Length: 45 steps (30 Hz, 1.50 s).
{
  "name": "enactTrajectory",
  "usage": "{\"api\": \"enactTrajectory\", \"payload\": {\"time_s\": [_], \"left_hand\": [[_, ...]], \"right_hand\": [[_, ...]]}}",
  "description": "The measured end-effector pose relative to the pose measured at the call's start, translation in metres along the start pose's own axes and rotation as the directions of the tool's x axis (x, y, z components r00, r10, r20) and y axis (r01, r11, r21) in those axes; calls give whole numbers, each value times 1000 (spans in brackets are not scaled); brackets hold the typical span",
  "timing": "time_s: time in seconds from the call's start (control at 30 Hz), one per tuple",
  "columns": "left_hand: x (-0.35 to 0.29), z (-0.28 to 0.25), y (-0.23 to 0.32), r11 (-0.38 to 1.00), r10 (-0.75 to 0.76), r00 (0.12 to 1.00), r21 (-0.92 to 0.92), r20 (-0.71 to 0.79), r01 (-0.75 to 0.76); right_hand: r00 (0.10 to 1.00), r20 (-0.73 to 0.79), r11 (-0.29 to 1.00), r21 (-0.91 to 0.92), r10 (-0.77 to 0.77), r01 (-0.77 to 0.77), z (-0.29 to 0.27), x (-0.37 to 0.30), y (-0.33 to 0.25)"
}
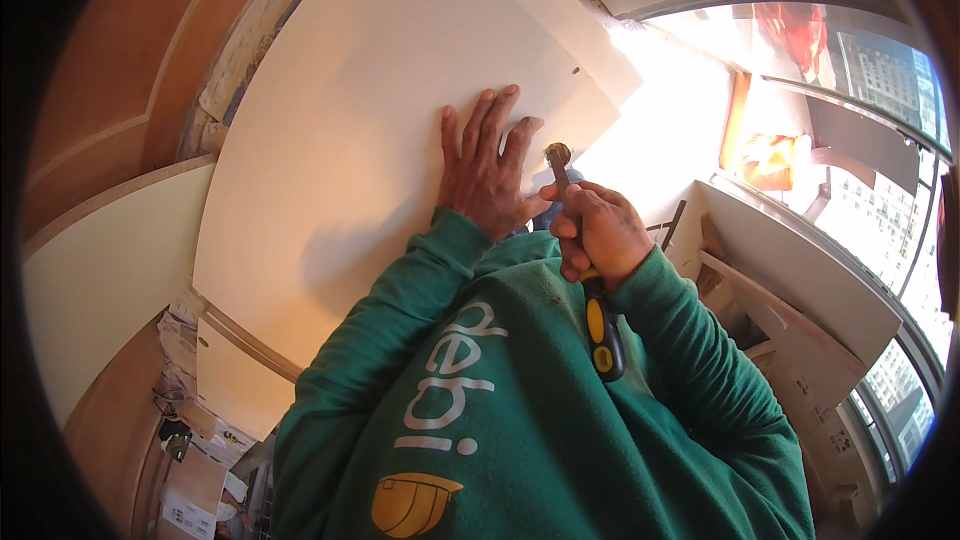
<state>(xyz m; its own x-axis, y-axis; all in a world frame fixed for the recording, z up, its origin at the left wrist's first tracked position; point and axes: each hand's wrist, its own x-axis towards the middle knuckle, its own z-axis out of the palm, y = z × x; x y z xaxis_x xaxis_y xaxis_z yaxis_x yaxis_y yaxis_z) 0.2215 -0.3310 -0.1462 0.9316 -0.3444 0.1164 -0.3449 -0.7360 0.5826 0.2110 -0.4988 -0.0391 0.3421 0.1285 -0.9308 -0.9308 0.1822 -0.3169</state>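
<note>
My left hand (485, 160) lies flat on a large white panel (330, 140), its fingers spread. Just to the right, my right hand (598, 230) is closed around a hammer (600, 335) with a black and yellow handle. The fingers grip it high on the shaft, so the handle's end hangs down in front of my green sweatshirt. Over the panel's near right edge is the small metal hammer head (558, 153); whether it touches the panel I cannot tell. A small dark hole or fitting (575, 70) shows near the panel's right corner.
Another pale board (115, 270) stands on the left beside a brown wooden door (120, 50). Panels and a cardboard box (790, 330) lean at the right below bright windows (890, 170). Loose wrapping and clutter (205, 430) lie on the floor at lower left.
</note>
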Motion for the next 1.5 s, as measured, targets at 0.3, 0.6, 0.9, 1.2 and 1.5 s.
{"api": "enactTrajectory", "payload": {"time_s": [0.3, 0.6, 0.9, 1.2, 1.5], "left_hand": [[-1, 1, -2, 1000, 22, 1000, -16, -18, -22], [-1, 0, -3, 999, 26, 1000, -38, -6, -27], [-1, 4, -5, 998, 53, 998, 41, 23, -54], [3, 10, -6, 998, 58, 998, 18, -1, -58], [2, 4, -5, 998, 57, 998, 18, 34, -58]], "right_hand": [[992, -67, 994, -6, -106, 106, 13, 2, 11], [975, -70, 954, -230, -211, 190, 14, 16, 23], [728, 597, -442, -783, -338, 437, -9, 36, 25], [993, 101, -163, -982, -62, 89, 3, 55, 12], [862, 371, 418, -761, -346, 496, -51, 51, 43]]}}
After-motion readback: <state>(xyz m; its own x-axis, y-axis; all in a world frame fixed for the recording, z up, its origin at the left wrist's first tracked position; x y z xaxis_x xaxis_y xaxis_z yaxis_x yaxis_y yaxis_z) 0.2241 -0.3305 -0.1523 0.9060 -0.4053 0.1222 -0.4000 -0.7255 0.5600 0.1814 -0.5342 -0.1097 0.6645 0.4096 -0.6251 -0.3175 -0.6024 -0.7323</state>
